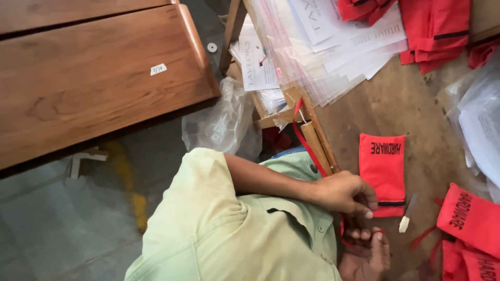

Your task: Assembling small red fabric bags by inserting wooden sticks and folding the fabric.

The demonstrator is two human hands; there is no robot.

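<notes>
While the left hand (346, 193) rests curled fingers on the red cloth pouch (383, 171) lying flat on the tabletop (416, 119), right hand (367, 255) loosely curled below; pouch looks soft, light, best pinched by its edge.

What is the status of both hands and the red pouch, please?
Left hand rests on the edge of the red pouch, fingers curled. Right hand palm up below, holding nothing clear. White marker lies beside the pouch.

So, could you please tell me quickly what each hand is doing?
Left hand: curled, fingertips on the red pouch.
Right hand: half open, grip unclear.
</notes>
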